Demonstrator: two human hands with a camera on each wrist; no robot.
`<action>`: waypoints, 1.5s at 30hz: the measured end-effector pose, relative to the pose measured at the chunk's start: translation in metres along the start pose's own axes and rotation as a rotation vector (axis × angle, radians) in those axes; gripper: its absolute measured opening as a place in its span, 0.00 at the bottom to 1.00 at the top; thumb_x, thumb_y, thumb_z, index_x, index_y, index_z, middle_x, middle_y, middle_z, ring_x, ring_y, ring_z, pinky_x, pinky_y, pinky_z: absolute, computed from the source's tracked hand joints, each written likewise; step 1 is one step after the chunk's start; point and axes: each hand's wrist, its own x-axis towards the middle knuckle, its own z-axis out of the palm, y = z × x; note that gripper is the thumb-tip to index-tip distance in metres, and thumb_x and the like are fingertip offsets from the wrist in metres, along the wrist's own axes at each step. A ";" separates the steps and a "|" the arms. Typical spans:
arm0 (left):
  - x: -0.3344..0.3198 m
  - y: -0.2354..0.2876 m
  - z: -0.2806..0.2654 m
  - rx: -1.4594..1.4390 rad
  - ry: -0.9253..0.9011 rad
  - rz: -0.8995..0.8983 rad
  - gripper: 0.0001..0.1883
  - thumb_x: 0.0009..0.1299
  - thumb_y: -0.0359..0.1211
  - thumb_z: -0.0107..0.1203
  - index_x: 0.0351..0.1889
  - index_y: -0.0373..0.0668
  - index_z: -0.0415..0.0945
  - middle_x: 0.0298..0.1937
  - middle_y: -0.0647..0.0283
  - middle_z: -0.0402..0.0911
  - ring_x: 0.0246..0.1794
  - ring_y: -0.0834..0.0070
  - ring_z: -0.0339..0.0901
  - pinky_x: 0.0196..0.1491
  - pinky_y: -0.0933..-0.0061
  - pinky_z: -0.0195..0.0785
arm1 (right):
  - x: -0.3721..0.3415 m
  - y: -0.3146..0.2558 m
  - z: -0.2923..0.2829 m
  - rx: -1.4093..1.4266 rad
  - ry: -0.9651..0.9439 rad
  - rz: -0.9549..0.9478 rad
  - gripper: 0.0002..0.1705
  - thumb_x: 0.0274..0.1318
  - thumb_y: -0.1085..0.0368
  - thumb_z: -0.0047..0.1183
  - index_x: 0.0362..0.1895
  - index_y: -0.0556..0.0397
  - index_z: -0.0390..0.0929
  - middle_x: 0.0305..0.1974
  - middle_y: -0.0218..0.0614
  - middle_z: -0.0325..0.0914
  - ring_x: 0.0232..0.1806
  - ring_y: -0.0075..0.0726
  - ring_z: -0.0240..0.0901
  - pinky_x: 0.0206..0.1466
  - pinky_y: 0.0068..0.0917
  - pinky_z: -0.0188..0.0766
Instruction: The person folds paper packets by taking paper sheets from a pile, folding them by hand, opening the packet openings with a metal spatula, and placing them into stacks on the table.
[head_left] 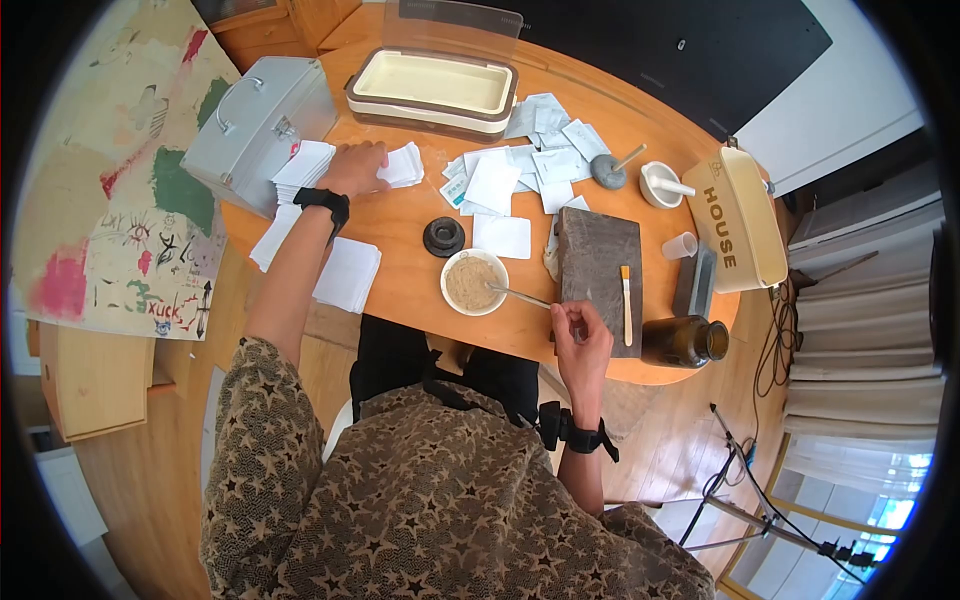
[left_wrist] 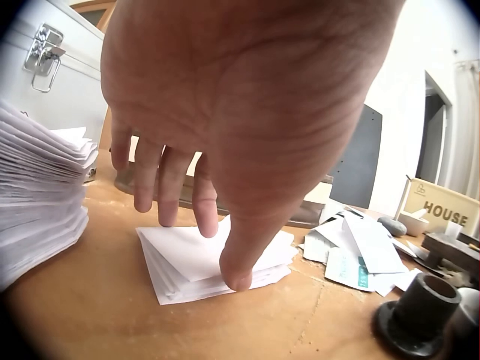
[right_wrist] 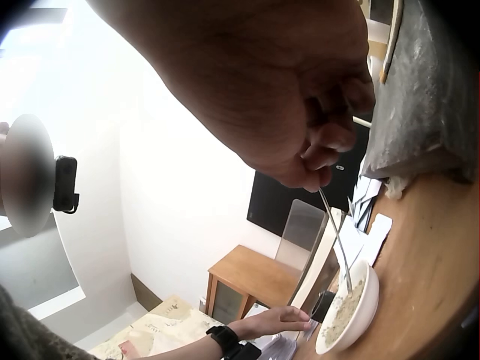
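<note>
My left hand [head_left: 356,170] reaches over a small stack of folded white papers [left_wrist: 191,262] at the table's left. In the left wrist view its fingers hang fairly straight above the stack, with the thumb [left_wrist: 238,274] at the near edge. A taller pile of folded papers [left_wrist: 37,195] stands beside it. Lower right, my right hand [head_left: 584,345] pinches the handle of a slim metal spoon [head_left: 520,296]. The spoon's far end is hidden in the tan powder [head_left: 470,283] that fills a white bowl [right_wrist: 365,319]. Behind the bowl sits a black round lid-like piece [head_left: 444,237].
More white papers [head_left: 346,275] lie near the front edge, and flat packets [head_left: 560,165] spread mid-table. A dark slab [head_left: 590,260] bears a brush [head_left: 627,300]; a brown jar [head_left: 680,342] lies beside it. A silver case [head_left: 260,125], cream box [head_left: 435,85] and mortar [head_left: 660,187] stand farther back.
</note>
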 end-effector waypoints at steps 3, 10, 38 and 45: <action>0.000 0.000 -0.002 -0.005 -0.005 -0.008 0.23 0.59 0.41 0.74 0.48 0.48 0.76 0.52 0.58 0.83 0.59 0.58 0.77 0.65 0.57 0.61 | 0.000 0.000 0.001 -0.005 0.003 -0.006 0.10 0.65 0.66 0.62 0.35 0.60 0.79 0.23 0.33 0.74 0.25 0.23 0.63 0.29 0.25 0.63; -0.002 0.001 -0.001 0.014 0.004 -0.013 0.24 0.57 0.41 0.75 0.47 0.48 0.76 0.50 0.59 0.84 0.57 0.59 0.78 0.64 0.58 0.62 | 0.000 0.001 0.000 0.011 0.010 0.011 0.10 0.65 0.65 0.62 0.35 0.59 0.80 0.23 0.32 0.74 0.25 0.22 0.64 0.29 0.25 0.63; -0.156 0.131 -0.003 -0.181 0.329 0.292 0.28 0.51 0.28 0.74 0.48 0.45 0.71 0.53 0.58 0.76 0.56 0.56 0.75 0.66 0.57 0.63 | 0.000 -0.020 -0.006 0.176 0.071 0.010 0.10 0.68 0.65 0.61 0.36 0.59 0.80 0.24 0.23 0.72 0.27 0.14 0.60 0.31 0.18 0.57; -0.162 0.136 -0.007 -0.220 0.329 0.297 0.28 0.52 0.28 0.74 0.49 0.45 0.70 0.54 0.59 0.75 0.58 0.58 0.76 0.69 0.57 0.60 | 0.001 -0.019 -0.005 0.163 0.069 0.009 0.10 0.68 0.64 0.62 0.35 0.59 0.80 0.24 0.24 0.72 0.27 0.15 0.61 0.31 0.18 0.59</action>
